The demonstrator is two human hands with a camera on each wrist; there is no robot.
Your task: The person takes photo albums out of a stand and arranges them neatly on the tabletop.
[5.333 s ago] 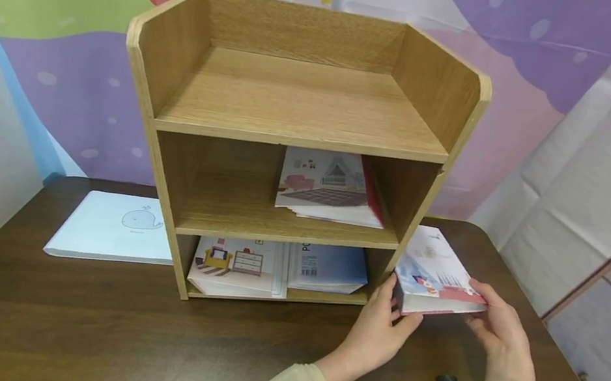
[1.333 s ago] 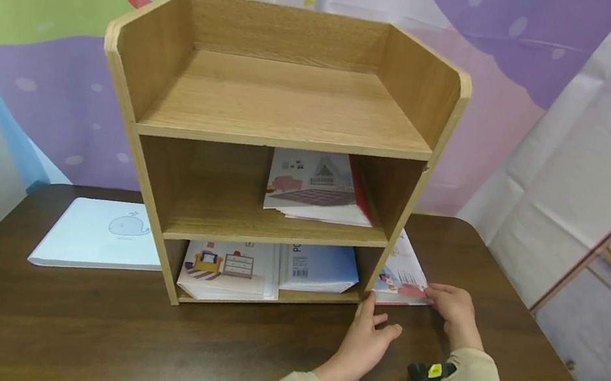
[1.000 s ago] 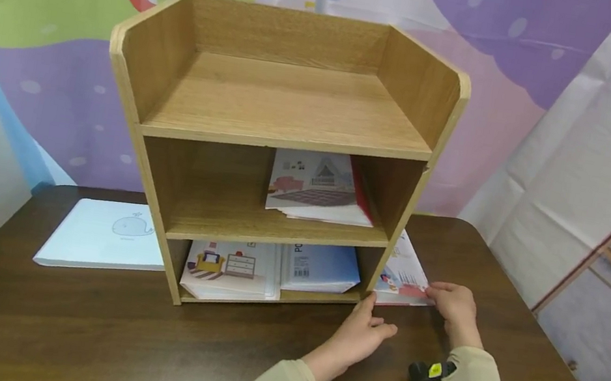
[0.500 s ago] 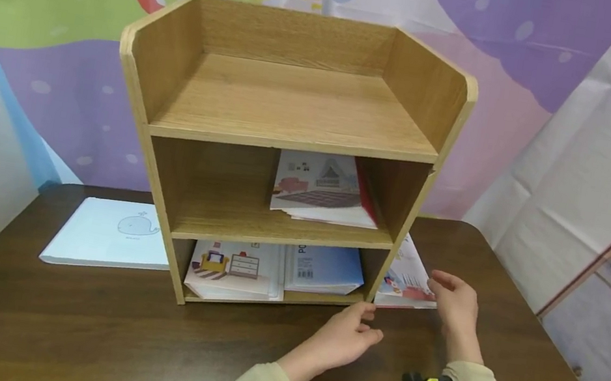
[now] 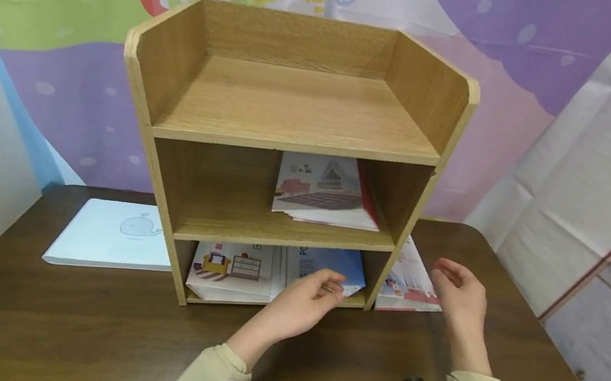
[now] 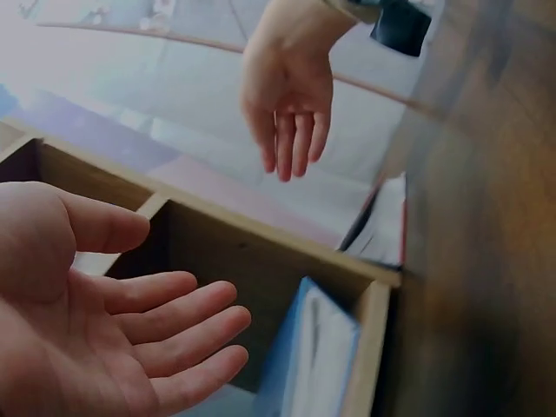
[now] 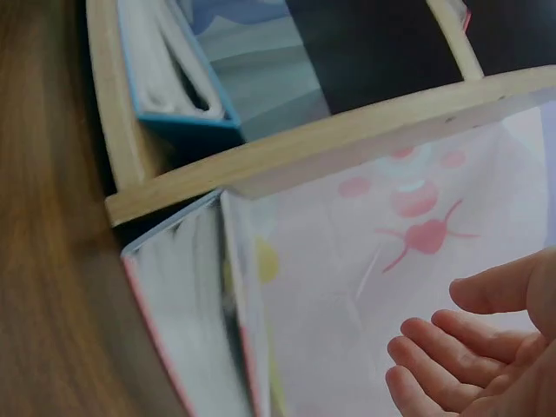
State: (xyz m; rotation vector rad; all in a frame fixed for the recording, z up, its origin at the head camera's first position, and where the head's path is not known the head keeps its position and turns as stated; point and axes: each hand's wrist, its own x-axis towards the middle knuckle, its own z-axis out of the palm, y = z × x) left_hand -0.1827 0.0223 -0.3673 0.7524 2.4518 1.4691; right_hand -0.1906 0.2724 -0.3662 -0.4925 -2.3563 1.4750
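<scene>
My left hand hovers in front of the shelf's bottom compartment, overlapping the blue book there; its fingers are relaxed and hold nothing, as the left wrist view confirms. To the right, my right hand is raised beside a thick book with a pale, red-edged cover, fingers loosely bent around nothing. That book lies flat on the table, close against the shelf's right side. In the right wrist view the thick book's page edges show below the wooden side panel.
The wooden shelf stands mid-table. Its middle level bears a stack of booklets at the right; a furniture-print book lies bottom left. A pale blue whale-print book lies left of the shelf on the dark table.
The thick book was gripped by both hands, moved against the shelf's right side and let go. My left hand has since drawn away leftward; my right hand has lifted off the book.
</scene>
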